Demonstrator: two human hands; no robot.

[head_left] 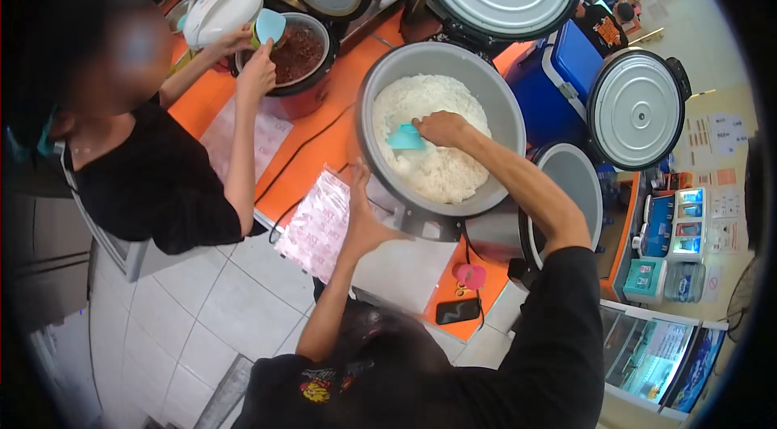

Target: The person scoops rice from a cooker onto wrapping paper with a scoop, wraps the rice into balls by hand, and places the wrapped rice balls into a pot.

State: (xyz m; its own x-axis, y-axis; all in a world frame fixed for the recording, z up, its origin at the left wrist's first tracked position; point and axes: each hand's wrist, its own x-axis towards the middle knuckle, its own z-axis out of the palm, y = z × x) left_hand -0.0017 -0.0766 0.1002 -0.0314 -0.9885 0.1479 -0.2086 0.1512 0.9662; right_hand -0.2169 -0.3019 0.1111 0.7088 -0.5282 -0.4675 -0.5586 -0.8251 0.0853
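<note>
My right hand (pixel 443 129) is closed on a turquoise scoop (pixel 405 137), which is partly sunk in white rice (pixel 441 174). The rice fills much of a large round grey cooker pot (pixel 508 113). Lower and to the left, my left hand (pixel 364 218) is spread, its thumb pointing right, near the pot's front side. Pink-printed wrapping paper (pixel 312 227) lies right beside it; whether the fingers touch the paper I cannot tell.
At left a co-worker (pixel 154 162) handles a light-blue scoop (pixel 269 26) over a smaller pot of dark reddish food (pixel 298 57). A second grey pot (pixel 579 174), a blue cooler (pixel 538 93), a phone (pixel 458 312) and a pink cup (pixel 469 275) are nearby.
</note>
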